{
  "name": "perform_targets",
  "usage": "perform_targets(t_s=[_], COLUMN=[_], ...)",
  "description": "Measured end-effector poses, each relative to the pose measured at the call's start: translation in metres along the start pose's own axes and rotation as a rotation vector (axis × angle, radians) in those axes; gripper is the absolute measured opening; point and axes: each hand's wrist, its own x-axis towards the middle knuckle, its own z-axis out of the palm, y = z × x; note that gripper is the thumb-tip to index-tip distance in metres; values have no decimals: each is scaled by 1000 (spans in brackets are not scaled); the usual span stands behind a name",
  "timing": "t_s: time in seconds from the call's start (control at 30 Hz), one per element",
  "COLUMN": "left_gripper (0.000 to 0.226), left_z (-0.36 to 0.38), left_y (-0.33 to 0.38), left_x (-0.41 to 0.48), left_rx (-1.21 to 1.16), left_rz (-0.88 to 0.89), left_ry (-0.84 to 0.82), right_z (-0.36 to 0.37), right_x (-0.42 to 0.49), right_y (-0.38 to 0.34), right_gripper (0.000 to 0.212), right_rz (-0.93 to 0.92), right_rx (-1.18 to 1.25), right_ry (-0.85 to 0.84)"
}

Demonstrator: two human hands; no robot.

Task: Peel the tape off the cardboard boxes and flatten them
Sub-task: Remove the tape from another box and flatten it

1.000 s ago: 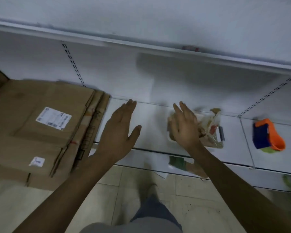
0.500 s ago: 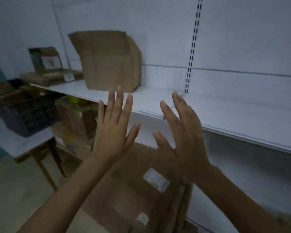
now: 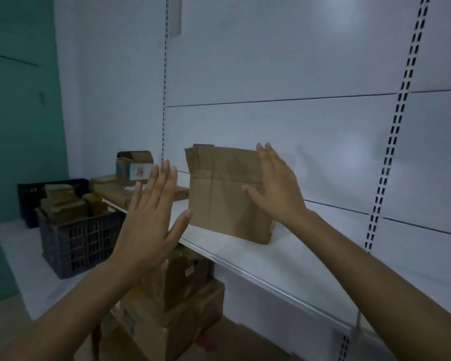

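Note:
A brown cardboard box stands upright on a white shelf against the wall, with its top flaps up. My left hand is raised with straight, spread fingers just left of the box and holds nothing; its thumb tip is close to the box's lower left edge. My right hand is flat and spread in front of the box's right side; whether it touches the cardboard cannot be told.
A small opened box and flat cardboard pieces lie further left on the shelf. A dark plastic crate full of cardboard sits on a white table. Stacked boxes stand under the shelf.
My view has swung up from the floor-level shelf and flattened cardboard to the upper shelf. Both hands have risen and moved in to either side of the upright box.

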Motion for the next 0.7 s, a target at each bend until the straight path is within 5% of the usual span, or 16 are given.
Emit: perform_targets(t_s=[0.17, 0.23, 0.33, 0.47, 0.57, 0.63, 0.7], left_gripper=[76, 78, 76, 75, 103, 112, 88], left_z=[24, 32, 38, 41, 51, 65, 85], left_y=[-47, -64, -83, -94, -100, -104, -102], left_x=[30, 46, 74, 111, 126, 119, 95], left_rx=[-89, -170, -315, -536, -599, -823, -1095], left_rz=[30, 13, 11, -95, -232, -336, -475], left_ry=[40, 34, 19, 31, -53, -107, -199], right_z=[24, 32, 36, 48, 53, 57, 57], right_x=[65, 65, 35, -38, -91, -115, -126], right_y=[30, 33, 19, -13, -31, -39, -43], right_gripper=[90, 71, 23, 9, 16, 17, 15], right_rz=[179, 255, 161, -63, -23, 33, 152], right_rx=[-39, -7, -61, -201, -259, -331, -317], right_ry=[-50, -87, 22, 167, 242, 145, -49])
